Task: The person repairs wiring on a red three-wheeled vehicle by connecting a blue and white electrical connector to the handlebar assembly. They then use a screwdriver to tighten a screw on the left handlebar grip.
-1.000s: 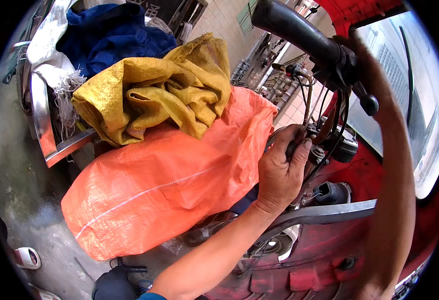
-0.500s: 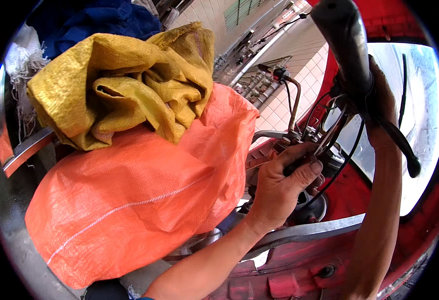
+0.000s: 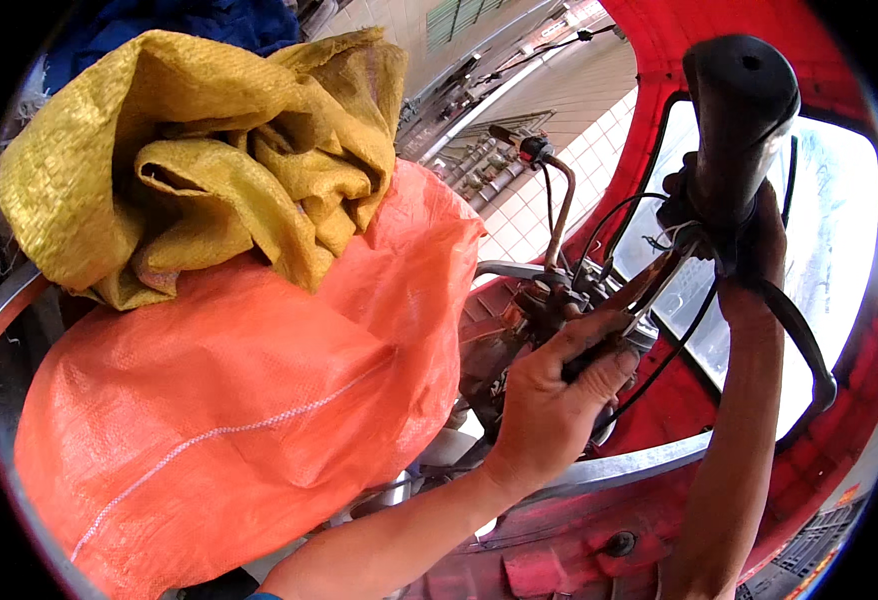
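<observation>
My right hand [image 3: 762,245] reaches up behind a black handlebar grip [image 3: 742,120] and is closed around its inner end, mostly hidden by it. A black brake lever [image 3: 804,345] curves down beside my right wrist. Loose thin wires [image 3: 681,238] stick out under the grip. My left hand [image 3: 556,390] is closed below them, thumb and fingers pinched together near the brownish handlebar tube [image 3: 651,280]. Slim shiny metal shows by its fingertips, but what the fingers hold is not clear. Black cables [image 3: 679,345] run down past this hand.
To the left lies an orange woven sack [image 3: 229,400] with a crumpled yellow sack [image 3: 209,170] on top. The handlebar's far end [image 3: 559,200] rises ahead. A red cab shell [image 3: 649,30] with a windshield [image 3: 829,250] surrounds the right side; a grey metal bar [image 3: 629,465] crosses below.
The view has shifted, and the sacks sit farther left. The black grip appears lower and farther right, its end facing me more. Both hands stay closed in their places by the handlebar.
</observation>
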The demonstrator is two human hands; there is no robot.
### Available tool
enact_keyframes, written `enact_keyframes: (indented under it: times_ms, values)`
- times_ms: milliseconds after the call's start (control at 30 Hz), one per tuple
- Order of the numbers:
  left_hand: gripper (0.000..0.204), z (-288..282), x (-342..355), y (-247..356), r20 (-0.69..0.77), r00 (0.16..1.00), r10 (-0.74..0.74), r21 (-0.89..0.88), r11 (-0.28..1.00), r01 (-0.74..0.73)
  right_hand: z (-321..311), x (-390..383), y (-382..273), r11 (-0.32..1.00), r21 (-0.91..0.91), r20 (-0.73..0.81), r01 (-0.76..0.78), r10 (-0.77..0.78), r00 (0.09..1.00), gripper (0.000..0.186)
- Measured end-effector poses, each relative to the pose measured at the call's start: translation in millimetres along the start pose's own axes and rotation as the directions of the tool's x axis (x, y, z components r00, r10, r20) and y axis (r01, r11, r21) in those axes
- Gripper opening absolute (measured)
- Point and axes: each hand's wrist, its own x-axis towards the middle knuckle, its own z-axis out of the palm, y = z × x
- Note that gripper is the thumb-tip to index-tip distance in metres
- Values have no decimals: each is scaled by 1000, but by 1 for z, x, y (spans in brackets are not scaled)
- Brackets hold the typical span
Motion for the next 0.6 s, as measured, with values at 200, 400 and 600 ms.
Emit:
enact_keyframes:
  times_ms: [200, 400, 600]
  values:
    - [36, -12, 15, -12, 221, 794, 566, 590, 571, -571, 14, -4, -12, 994, 94, -115, -60, 71, 991, 49]
    - [35, -15, 25, -20, 384, 565, 730, 712, 155, -685, 7, -5, -12, 998, 30, -62, -47, 48, 997, 48]
    - [35, -21, 34, -10, 514, 524, 679, 752, -63, -656, -11, -4, -3, 981, 189, 10, -38, 36, 999, 47]
